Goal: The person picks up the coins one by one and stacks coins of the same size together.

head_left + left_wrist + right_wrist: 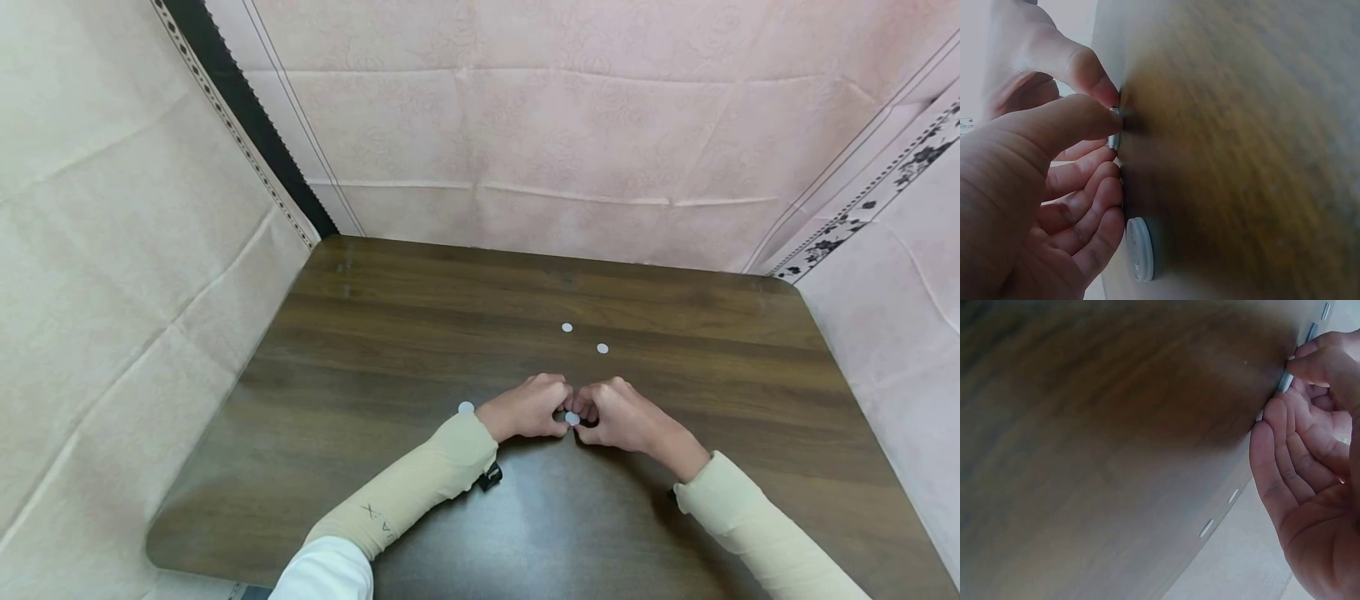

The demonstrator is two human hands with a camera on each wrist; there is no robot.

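Observation:
A small white disc (572, 418) lies on the wooden table between the fingertips of both hands. My left hand (528, 406) comes at it from the left, thumb on the near side and curled fingers on the far side. From the right, my right hand (621, 417) mirrors that grip with its thumb and fingers. The left wrist view shows the disc's edge (1114, 136) partly hidden behind the left thumb. In the right wrist view, the disc (1285, 381) is seen edge-on by the fingertips.
Two more white discs (567, 327) (603, 348) lie farther back on the brown table (420, 300). Another disc (466, 407) sits beside the left wrist. A ridged disc (1141, 249) is close to the left fingers. Pale cloth (562, 133) hangs behind the table.

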